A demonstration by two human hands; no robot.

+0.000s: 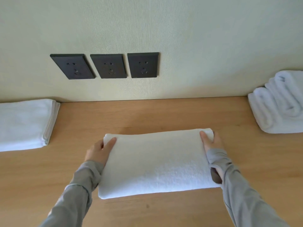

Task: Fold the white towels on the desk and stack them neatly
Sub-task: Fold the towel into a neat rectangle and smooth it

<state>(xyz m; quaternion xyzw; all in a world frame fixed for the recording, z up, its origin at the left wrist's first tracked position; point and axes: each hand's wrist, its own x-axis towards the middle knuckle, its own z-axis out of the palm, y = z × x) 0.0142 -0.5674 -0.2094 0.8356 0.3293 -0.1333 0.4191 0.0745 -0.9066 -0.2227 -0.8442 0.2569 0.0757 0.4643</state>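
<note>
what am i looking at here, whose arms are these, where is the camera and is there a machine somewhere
There is no machine here. A person is working with bare hands, and the single picture comes from a camera worn on their head, looking forward and down. That is why the grey-sleeved arms reach in from the bottom.

The left hand and right hand each grip one end of a folded white terry towel, thumbs on top, over a light wooden desk. I cannot tell whether it rests on the desk or is slightly lifted.

At the left edge lies a flat, neatly folded white towel pile. At the right edge, a bulkier pile of loosely folded white towels sits by the wall. Three dark wall sockets are above the desk.
</note>
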